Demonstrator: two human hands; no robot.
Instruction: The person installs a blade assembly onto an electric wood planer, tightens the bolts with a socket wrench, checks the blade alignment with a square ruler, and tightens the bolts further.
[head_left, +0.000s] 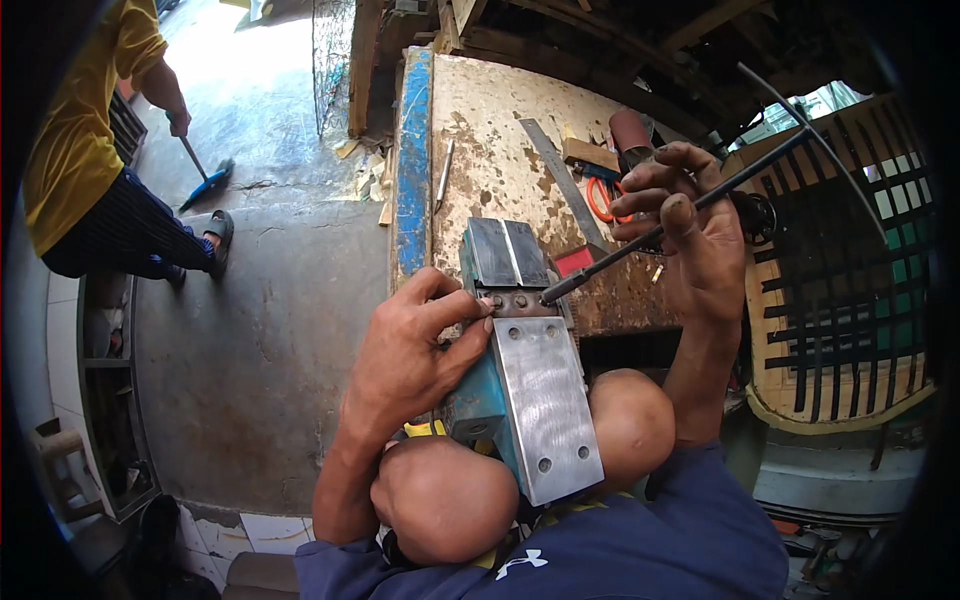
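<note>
A teal bench vise [476,408] projects from the bench toward my knees. A shiny steel plate [545,400] with holes near its corners covers its near part. Beyond lies a narrow metal strip [522,303] with bolt heads in it. My left hand [412,345] pinches the strip's left end between thumb and index finger. My right hand [695,225] is loosely curled around the shaft of a long T-handle wrench [600,265]. The wrench slants down to the left, its tip at the strip's right end. Two dark plates [510,252] sit behind the strip.
On the worn workbench [490,110] lie a steel ruler [560,175], red-handled pliers [602,200], a wooden block [590,155] and a slim metal rod [445,175]. A webbed wooden frame [845,270] stands at right. A person [95,150] holds a blue-headed tool [208,183] at left.
</note>
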